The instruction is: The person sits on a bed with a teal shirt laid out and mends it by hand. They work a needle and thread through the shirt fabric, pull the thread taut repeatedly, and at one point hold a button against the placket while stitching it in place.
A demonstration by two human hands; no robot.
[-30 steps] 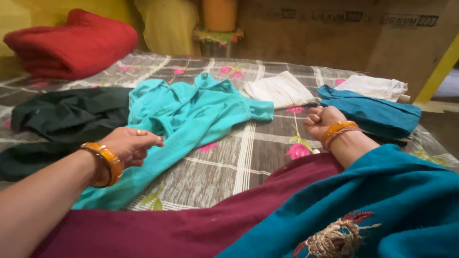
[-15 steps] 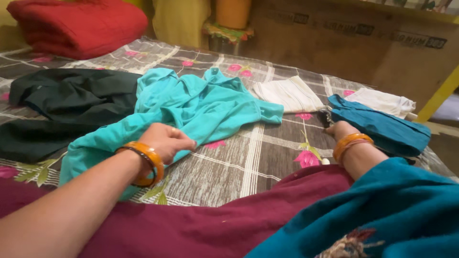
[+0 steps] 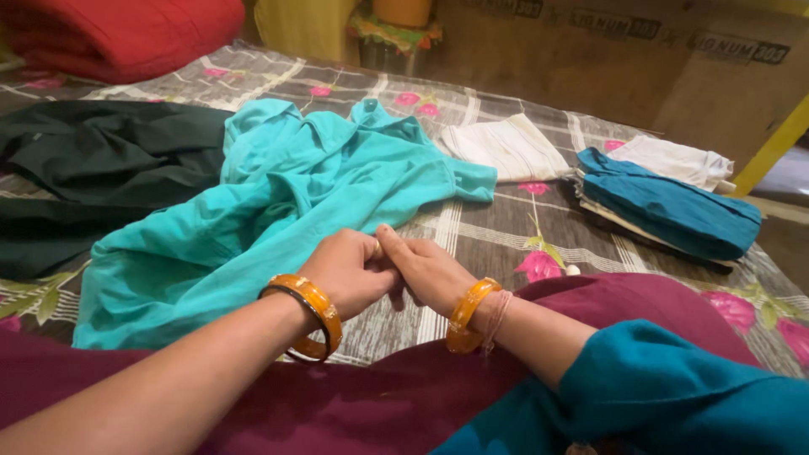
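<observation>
- Brought both hands together since a second ago: left hand [image 3: 345, 271] and right hand [image 3: 425, 274] touching, fingers loosely curled, right at the near hem of the turquoise garment [image 3: 286, 202].
- Gripped nothing for sure; can't tell about any pinch of cloth.
- Spread crumpled across the checked floral bed sheet [image 3: 472, 253], soft and thin-looking.
- Lay beside dark green cloth [image 3: 109, 160], folded teal stack [image 3: 674, 211], white striped piece [image 3: 506, 147].

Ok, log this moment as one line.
left hand: touching right hand | right hand: empty | turquoise garment: spread on bed, beside hands
</observation>
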